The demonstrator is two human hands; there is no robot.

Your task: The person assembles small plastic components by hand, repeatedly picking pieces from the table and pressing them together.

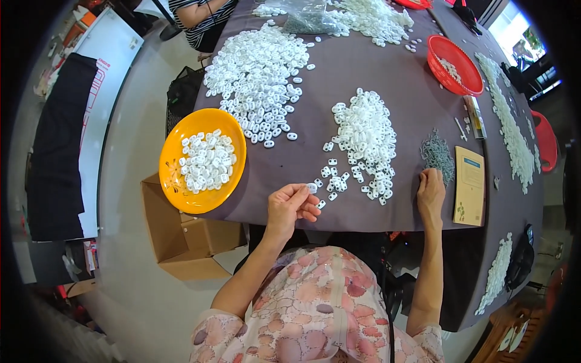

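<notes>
My left hand point(292, 209) is closed in a pinch at the table's near edge. Between its thumb and forefinger is a white oval plastic piece point(311, 187). Just beyond lie several loose white two-holed pieces point(334, 181), spilling from a larger heap point(366, 130) of the same kind. My right hand point(431, 190) rests with curled fingers at the near side of a pile of small grey parts point(437, 154), too fine to name. Its fingertips are hidden, so what they grip does not show.
An orange plate point(236, 175) of white pieces stands left, above an open cardboard box point(175, 242). A big white heap point(254, 72) lies behind it. A tan booklet point(469, 184) is right; a red basket point(469, 85) stands far right. Another person's arm point(196, 13) shows at the far left.
</notes>
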